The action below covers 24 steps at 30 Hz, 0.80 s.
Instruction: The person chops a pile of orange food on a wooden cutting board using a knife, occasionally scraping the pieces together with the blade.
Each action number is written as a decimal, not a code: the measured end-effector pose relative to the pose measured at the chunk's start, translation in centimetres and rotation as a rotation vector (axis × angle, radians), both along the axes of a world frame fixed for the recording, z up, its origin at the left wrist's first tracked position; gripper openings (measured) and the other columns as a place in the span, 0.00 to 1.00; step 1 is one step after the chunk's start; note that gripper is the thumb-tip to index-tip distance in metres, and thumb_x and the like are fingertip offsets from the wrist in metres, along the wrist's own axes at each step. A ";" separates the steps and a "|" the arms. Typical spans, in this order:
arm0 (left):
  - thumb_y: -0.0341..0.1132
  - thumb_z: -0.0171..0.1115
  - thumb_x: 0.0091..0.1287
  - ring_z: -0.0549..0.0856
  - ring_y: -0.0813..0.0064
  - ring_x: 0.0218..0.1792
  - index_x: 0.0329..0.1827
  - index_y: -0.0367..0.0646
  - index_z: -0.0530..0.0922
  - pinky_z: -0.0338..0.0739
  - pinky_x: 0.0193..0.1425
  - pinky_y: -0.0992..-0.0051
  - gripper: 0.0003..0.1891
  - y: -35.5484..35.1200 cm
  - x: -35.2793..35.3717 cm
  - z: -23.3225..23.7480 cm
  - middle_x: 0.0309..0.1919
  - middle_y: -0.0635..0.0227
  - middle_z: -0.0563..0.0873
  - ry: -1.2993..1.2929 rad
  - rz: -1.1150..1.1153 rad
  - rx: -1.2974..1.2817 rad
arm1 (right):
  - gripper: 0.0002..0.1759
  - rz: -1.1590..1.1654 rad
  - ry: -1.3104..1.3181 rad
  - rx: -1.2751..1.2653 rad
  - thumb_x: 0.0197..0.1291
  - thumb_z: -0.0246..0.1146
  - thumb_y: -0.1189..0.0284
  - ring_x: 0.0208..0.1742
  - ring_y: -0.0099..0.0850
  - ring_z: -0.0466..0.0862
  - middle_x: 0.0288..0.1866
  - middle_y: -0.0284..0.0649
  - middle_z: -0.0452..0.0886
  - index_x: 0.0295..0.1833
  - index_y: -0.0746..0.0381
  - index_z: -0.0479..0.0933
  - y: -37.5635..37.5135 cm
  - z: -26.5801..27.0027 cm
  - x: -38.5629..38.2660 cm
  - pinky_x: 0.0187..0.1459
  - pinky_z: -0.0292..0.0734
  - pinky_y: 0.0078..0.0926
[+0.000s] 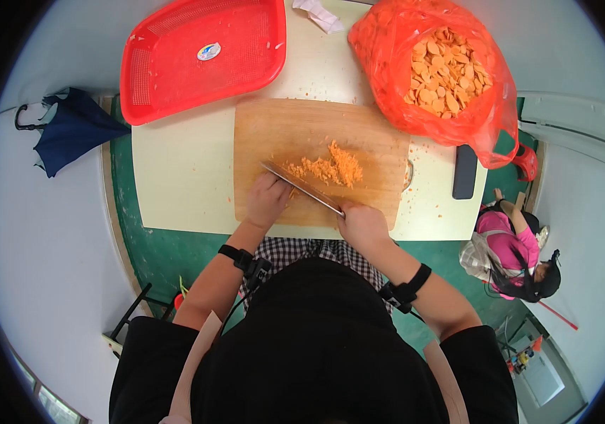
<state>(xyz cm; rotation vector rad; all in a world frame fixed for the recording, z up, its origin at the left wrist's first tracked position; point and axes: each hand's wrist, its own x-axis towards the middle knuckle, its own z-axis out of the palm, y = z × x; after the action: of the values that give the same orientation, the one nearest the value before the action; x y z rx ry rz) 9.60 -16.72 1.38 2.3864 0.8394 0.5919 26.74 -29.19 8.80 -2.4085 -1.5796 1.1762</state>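
Observation:
My right hand (364,227) is closed around the handle of a kitchen knife (306,189), whose blade slants up and left across the wooden cutting board (380,134). Beside the blade, my left hand (268,198) has its fingers curled down on the board. Thin orange carrot pieces (292,193) show at its fingertips, mostly hidden by the hand and blade. Beyond the knife lies a loose heap of finely cut carrot (343,166), with smaller bits trailing left along the blade.
A red plastic basket (246,60) stands at the back left. Sliced carrots (447,74) fill a red plastic bag (380,53) at the back right. A dark phone (465,172) lies on the table's right side. A folded umbrella (76,131) is at left; another person (507,244) is low at right.

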 end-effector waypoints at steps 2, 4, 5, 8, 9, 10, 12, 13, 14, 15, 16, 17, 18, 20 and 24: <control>0.26 0.64 0.49 0.79 0.62 0.36 0.33 0.40 0.80 0.75 0.40 0.70 0.07 0.0 0.0 0.0 0.34 0.63 0.80 0.029 0.002 0.001 | 0.09 0.025 -0.034 0.065 0.53 0.56 0.68 0.28 0.42 0.82 0.26 0.47 0.79 0.29 0.65 0.74 -0.8 0.5 0.2 0.32 0.78 0.37; 0.26 0.64 0.49 0.79 0.62 0.38 0.34 0.40 0.80 0.75 0.41 0.70 0.09 0.0 0.0 0.0 0.35 0.63 0.80 0.004 0.002 -0.017 | 0.09 0.029 -0.035 0.058 0.53 0.57 0.68 0.28 0.42 0.82 0.25 0.47 0.79 0.30 0.65 0.74 -1.3 1.0 0.2 0.32 0.78 0.37; 0.26 0.64 0.49 0.79 0.62 0.38 0.34 0.40 0.80 0.75 0.41 0.70 0.09 -0.1 0.0 -0.1 0.35 0.63 0.80 0.003 0.002 -0.018 | 0.10 0.035 -0.038 0.054 0.52 0.57 0.68 0.28 0.42 0.82 0.25 0.47 0.79 0.30 0.65 0.74 -1.4 1.2 0.2 0.32 0.78 0.37; 0.26 0.64 0.49 0.79 0.61 0.39 0.35 0.40 0.80 0.75 0.42 0.69 0.09 -0.1 -0.1 -0.3 0.36 0.62 0.80 0.002 -0.002 -0.004 | 0.09 0.023 -0.034 0.062 0.52 0.56 0.69 0.28 0.42 0.82 0.25 0.47 0.80 0.30 0.65 0.74 -1.5 0.8 0.0 0.32 0.78 0.37; 0.25 0.64 0.48 0.79 0.60 0.39 0.35 0.39 0.80 0.75 0.42 0.68 0.10 -0.1 0.0 -0.3 0.36 0.61 0.80 -0.015 0.003 -0.012 | 0.09 0.022 -0.033 0.062 0.52 0.56 0.69 0.28 0.42 0.82 0.25 0.47 0.80 0.30 0.65 0.74 -1.5 0.6 0.0 0.32 0.78 0.37; 0.24 0.63 0.47 0.79 0.58 0.39 0.34 0.38 0.79 0.75 0.41 0.67 0.10 -0.1 0.0 -0.2 0.35 0.60 0.80 -0.033 0.007 -0.017 | 0.09 0.021 -0.013 0.035 0.52 0.56 0.69 0.29 0.42 0.81 0.26 0.47 0.79 0.32 0.64 0.74 -1.4 0.2 -0.1 0.32 0.77 0.37; 0.24 0.63 0.47 0.78 0.58 0.39 0.34 0.38 0.79 0.75 0.42 0.67 0.10 -0.2 0.0 -0.1 0.35 0.60 0.80 -0.016 0.015 -0.027 | 0.09 0.014 0.009 0.005 0.52 0.57 0.69 0.29 0.42 0.81 0.26 0.46 0.79 0.34 0.63 0.75 -1.0 -0.2 -0.3 0.31 0.77 0.37; 0.24 0.63 0.47 0.78 0.58 0.39 0.34 0.37 0.79 0.75 0.42 0.67 0.10 -0.3 0.1 0.0 0.36 0.60 0.80 -0.001 0.025 -0.039 | 0.09 0.017 -0.003 0.004 0.53 0.57 0.69 0.29 0.42 0.81 0.26 0.46 0.79 0.34 0.63 0.75 -0.6 -0.5 -0.5 0.32 0.77 0.37; 0.24 0.63 0.47 0.78 0.58 0.39 0.34 0.37 0.79 0.75 0.42 0.67 0.10 -0.4 0.2 -0.2 0.36 0.60 0.80 -0.002 0.021 -0.040 | 0.09 0.022 -0.017 0.006 0.53 0.57 0.69 0.29 0.43 0.81 0.26 0.46 0.79 0.34 0.63 0.75 -0.1 -0.7 -0.6 0.32 0.77 0.37; 0.24 0.63 0.47 0.78 0.58 0.39 0.34 0.37 0.79 0.75 0.42 0.67 0.09 -0.3 0.1 -0.4 0.36 0.60 0.80 -0.008 0.022 -0.042 | 0.09 0.017 -0.016 0.007 0.53 0.57 0.69 0.29 0.43 0.81 0.26 0.46 0.79 0.34 0.63 0.75 0.2 -0.9 -0.6 0.32 0.77 0.37; 0.24 0.63 0.47 0.78 0.58 0.39 0.33 0.37 0.80 0.75 0.42 0.67 0.09 -0.3 0.0 -0.5 0.36 0.61 0.80 -0.014 0.021 -0.046 | 0.09 0.023 -0.018 0.011 0.53 0.57 0.69 0.29 0.43 0.81 0.26 0.46 0.79 0.35 0.63 0.75 0.6 -1.0 -0.6 0.32 0.77 0.37; 0.24 0.63 0.47 0.78 0.58 0.39 0.33 0.37 0.80 0.75 0.42 0.67 0.09 -0.3 0.0 -0.4 0.36 0.61 0.80 -0.015 0.017 -0.045 | 0.09 0.031 -0.023 0.014 0.53 0.57 0.69 0.29 0.43 0.81 0.27 0.46 0.80 0.35 0.63 0.75 0.6 -0.9 -0.5 0.33 0.77 0.38; 0.25 0.63 0.48 0.79 0.60 0.38 0.33 0.39 0.80 0.75 0.41 0.68 0.08 -0.2 0.0 -0.4 0.35 0.62 0.80 -0.003 0.008 -0.006 | 0.09 0.030 -0.025 0.016 0.53 0.57 0.69 0.29 0.43 0.81 0.27 0.46 0.80 0.35 0.63 0.75 0.4 -0.8 -0.4 0.33 0.77 0.38; 0.26 0.64 0.49 0.79 0.62 0.37 0.32 0.40 0.80 0.75 0.40 0.70 0.07 0.0 0.0 -0.3 0.34 0.63 0.80 0.011 0.002 0.037 | 0.10 -0.001 -0.007 0.046 0.54 0.56 0.68 0.29 0.44 0.81 0.26 0.47 0.79 0.35 0.64 0.76 -0.5 -0.3 -0.1 0.33 0.77 0.38; 0.25 0.63 0.50 0.80 0.63 0.36 0.32 0.39 0.80 0.75 0.39 0.71 0.06 -0.1 -0.2 -0.4 0.32 0.64 0.80 -0.034 -0.036 0.061 | 0.11 -0.033 0.010 0.020 0.55 0.55 0.67 0.30 0.44 0.80 0.26 0.48 0.79 0.36 0.63 0.77 -1.8 0.8 0.8 0.33 0.77 0.39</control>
<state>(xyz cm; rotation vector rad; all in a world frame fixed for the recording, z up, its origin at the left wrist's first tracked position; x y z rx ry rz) 9.42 -16.82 1.02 2.4338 0.7721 0.6501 27.51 -30.99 9.63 -2.4030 -1.5351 1.1587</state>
